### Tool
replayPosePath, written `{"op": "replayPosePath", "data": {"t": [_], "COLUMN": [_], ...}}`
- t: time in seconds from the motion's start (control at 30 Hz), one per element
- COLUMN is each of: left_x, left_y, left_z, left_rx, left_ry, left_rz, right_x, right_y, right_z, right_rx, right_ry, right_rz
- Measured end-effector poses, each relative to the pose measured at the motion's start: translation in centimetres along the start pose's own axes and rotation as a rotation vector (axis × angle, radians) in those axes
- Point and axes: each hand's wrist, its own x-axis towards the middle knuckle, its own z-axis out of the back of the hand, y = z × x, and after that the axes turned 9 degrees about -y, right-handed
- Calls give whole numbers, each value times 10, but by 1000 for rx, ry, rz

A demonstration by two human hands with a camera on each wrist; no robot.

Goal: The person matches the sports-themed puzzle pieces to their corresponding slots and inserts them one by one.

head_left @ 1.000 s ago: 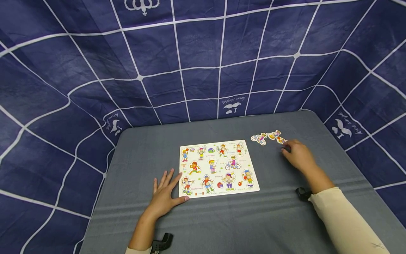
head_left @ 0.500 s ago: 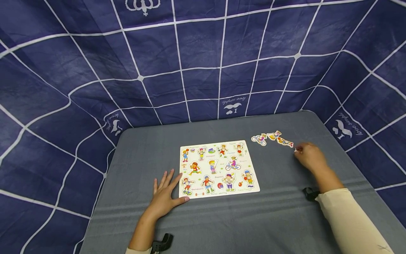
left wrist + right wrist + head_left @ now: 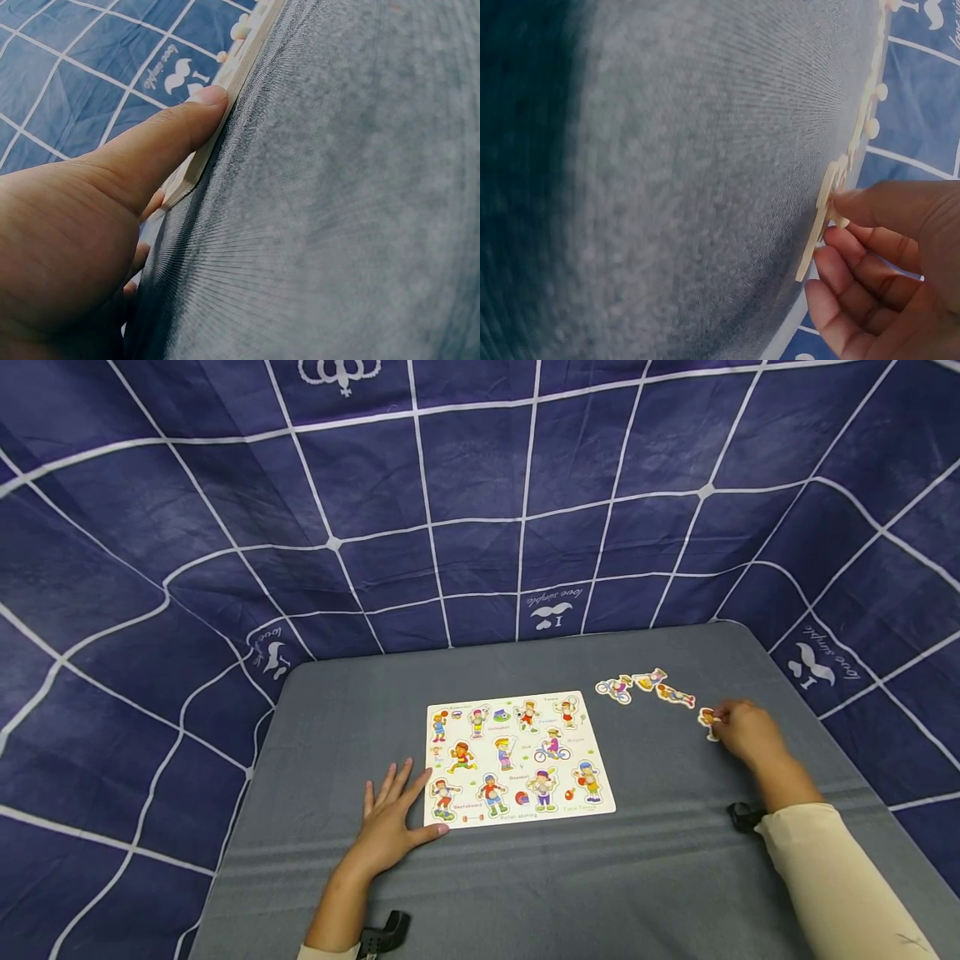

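1. Head: puzzle piece (image 3: 707, 720) on worktop (image 3: 525, 893), right of board (image 3: 483, 760); left hand (image 3: 385, 835), fingers spread, at board's near-left corner.
2. Left wrist: thumb (image 3: 172, 135) touches board's edge.
3. Right wrist: right hand's (image 3: 911, 300) fingers pinch piece; probably light, stiff; best held by knob (image 3: 841, 223).

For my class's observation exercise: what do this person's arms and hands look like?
Left hand and right hand are gloveless. The left sleeve and right sleeve are cream, the right with a dark mark. Black wrist devices show on both sides.
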Motion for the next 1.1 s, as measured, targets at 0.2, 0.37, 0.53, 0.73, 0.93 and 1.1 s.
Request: {"op": "replayPosePath", "data": {"t": [0.2,0.37,0.53,0.73,0.93,1.1], "left_x": [0,0,0,-1,0,0], "left_y": [0,0,0,0,1,-1], "left_z": [0,0,0,0,0,1], "left_rx": [6,1,1,0,0,1], "left_ry": [6,5,4,-1,1,5], "left_rz": [5,5,4,-2,-4,0], "right_x": [-1,-3,-3,-3,-6,-10], "right_y": [-2,-2,-3,-2,8,21], "right_z": [-2,-4,-6,-4,-2,-2], "right_rx": [3,0,3,-1,6,39], "right_ry": [-16,-44,-58,-70,-125,-179], "right_rz": [15,25,28,26,29,52]}}
